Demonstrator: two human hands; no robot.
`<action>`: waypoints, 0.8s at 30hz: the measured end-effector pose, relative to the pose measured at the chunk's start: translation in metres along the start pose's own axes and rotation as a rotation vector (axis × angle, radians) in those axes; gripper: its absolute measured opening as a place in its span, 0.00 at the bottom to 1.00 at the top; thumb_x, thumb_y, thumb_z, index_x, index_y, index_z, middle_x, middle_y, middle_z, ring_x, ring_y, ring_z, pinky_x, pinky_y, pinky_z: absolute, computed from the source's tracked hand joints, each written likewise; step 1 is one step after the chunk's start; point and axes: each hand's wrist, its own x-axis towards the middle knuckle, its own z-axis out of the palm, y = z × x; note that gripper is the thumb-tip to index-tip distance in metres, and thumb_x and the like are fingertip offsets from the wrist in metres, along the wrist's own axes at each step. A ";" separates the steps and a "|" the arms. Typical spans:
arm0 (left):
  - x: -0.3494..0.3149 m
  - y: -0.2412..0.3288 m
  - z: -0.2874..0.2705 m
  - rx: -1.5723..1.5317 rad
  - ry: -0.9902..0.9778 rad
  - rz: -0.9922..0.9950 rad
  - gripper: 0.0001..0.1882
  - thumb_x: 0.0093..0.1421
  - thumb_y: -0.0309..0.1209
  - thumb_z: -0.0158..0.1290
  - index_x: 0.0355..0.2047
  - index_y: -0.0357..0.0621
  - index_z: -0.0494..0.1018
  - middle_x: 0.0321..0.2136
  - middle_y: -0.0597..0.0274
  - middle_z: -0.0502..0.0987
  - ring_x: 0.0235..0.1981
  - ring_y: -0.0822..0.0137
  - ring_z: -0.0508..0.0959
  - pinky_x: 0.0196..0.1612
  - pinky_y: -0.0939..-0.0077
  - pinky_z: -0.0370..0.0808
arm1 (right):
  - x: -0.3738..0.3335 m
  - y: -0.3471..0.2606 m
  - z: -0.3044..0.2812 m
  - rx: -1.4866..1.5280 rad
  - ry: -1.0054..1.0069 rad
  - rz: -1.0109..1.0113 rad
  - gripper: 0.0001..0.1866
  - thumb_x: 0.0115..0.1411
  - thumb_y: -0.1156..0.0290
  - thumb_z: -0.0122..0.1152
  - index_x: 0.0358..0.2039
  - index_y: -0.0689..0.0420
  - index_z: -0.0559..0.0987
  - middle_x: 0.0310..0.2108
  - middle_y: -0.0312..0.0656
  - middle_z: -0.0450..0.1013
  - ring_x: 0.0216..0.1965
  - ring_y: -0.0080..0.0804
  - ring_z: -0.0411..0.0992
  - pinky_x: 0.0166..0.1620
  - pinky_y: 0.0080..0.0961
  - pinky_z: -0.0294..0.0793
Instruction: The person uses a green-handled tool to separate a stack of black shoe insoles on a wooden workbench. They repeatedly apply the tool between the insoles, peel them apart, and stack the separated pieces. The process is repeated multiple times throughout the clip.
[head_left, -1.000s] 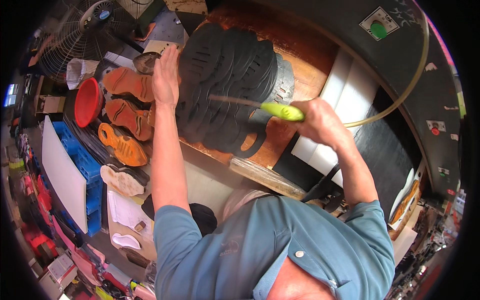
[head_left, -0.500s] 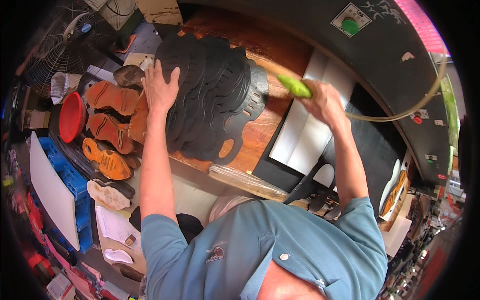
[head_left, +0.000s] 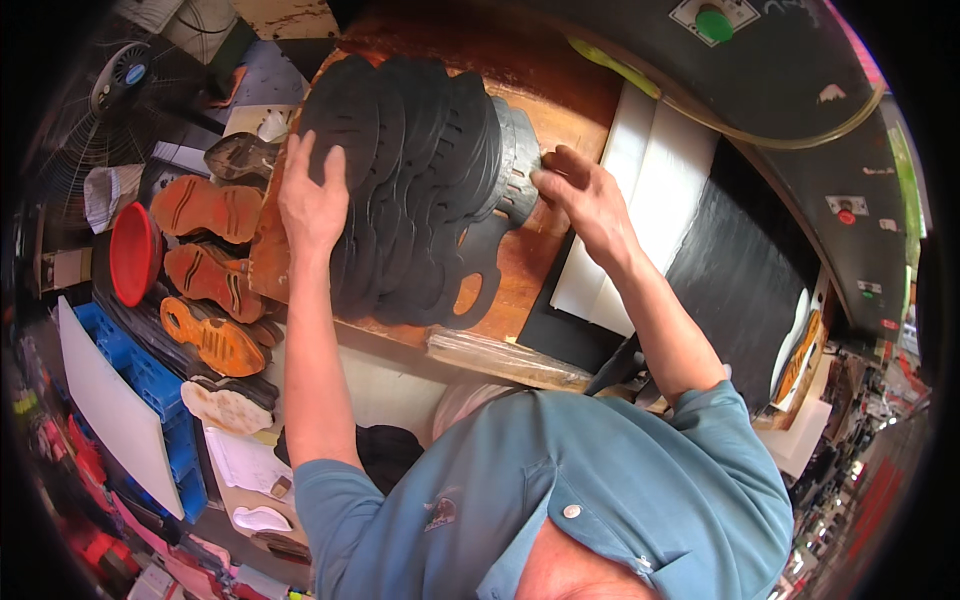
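A stack of thin black cut-out sheets point(head_left: 400, 200), shaped like shoe-sole pieces with scalloped edges and slots, lies fanned on the wooden board. My left hand point(head_left: 316, 205) rests along the stack's left edge, thumb and fingers spread. At the other end my right hand point(head_left: 592, 205) has its fingertips by the grey end piece point(head_left: 518, 165), fingers bent and a little apart; whether they touch it I cannot tell. Beyond that hand lies a bright green tool point(head_left: 622, 68), joined to a clear yellowish hose point(head_left: 790, 143).
Orange and brown sole-shaped pieces point(head_left: 210, 208) and a red bowl point(head_left: 136, 253) stand at left, near a fan point(head_left: 120, 80). White sheets point(head_left: 640, 200) and a black sheet point(head_left: 745, 240) lie to the right. Behind them rises a dark panel with a green button point(head_left: 714, 25).
My right hand has let go of the green tool, which now lies farther back. That hand has moved left to the stack's right end. My left hand stays at the left edge.
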 end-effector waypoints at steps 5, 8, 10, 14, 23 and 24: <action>0.006 0.004 0.007 -0.592 0.123 -0.286 0.31 0.71 0.33 0.63 0.68 0.26 0.71 0.66 0.37 0.76 0.67 0.55 0.77 0.70 0.66 0.71 | 0.019 -0.012 0.015 0.288 0.140 0.079 0.43 0.64 0.58 0.77 0.65 0.81 0.70 0.54 0.53 0.81 0.54 0.35 0.80 0.60 0.30 0.78; 0.000 0.012 0.010 -0.676 0.089 -0.370 0.32 0.69 0.30 0.66 0.69 0.27 0.70 0.63 0.39 0.78 0.63 0.58 0.79 0.67 0.69 0.73 | 0.026 -0.029 0.015 0.223 -0.105 0.116 0.37 0.63 0.51 0.78 0.56 0.75 0.81 0.45 0.47 0.85 0.46 0.33 0.83 0.55 0.30 0.81; -0.005 0.020 0.011 -0.660 0.054 -0.396 0.34 0.68 0.29 0.67 0.70 0.27 0.70 0.63 0.38 0.78 0.63 0.57 0.79 0.67 0.68 0.73 | 0.028 -0.035 0.024 -0.102 -0.178 0.043 0.32 0.66 0.51 0.76 0.52 0.72 0.84 0.42 0.43 0.85 0.41 0.27 0.82 0.49 0.28 0.83; -0.019 0.037 0.014 -0.528 -0.016 -0.386 0.37 0.65 0.29 0.70 0.70 0.29 0.70 0.65 0.33 0.75 0.68 0.56 0.75 0.68 0.66 0.72 | 0.035 -0.040 0.053 0.016 -0.079 -0.054 0.31 0.64 0.50 0.78 0.52 0.67 0.86 0.44 0.44 0.85 0.42 0.28 0.83 0.50 0.28 0.84; -0.027 0.068 0.025 -0.694 -0.065 -0.459 0.50 0.60 0.23 0.74 0.77 0.31 0.58 0.64 0.43 0.74 0.61 0.59 0.77 0.65 0.65 0.74 | 0.042 -0.044 0.077 0.477 -0.163 0.046 0.32 0.54 0.68 0.85 0.56 0.67 0.82 0.50 0.49 0.85 0.47 0.36 0.85 0.54 0.32 0.86; -0.027 0.071 0.023 -0.654 -0.049 -0.452 0.51 0.60 0.23 0.74 0.77 0.30 0.57 0.64 0.45 0.73 0.61 0.60 0.77 0.65 0.65 0.74 | 0.042 -0.042 0.075 0.530 -0.174 0.089 0.33 0.52 0.69 0.86 0.56 0.67 0.82 0.50 0.49 0.84 0.48 0.37 0.85 0.55 0.33 0.85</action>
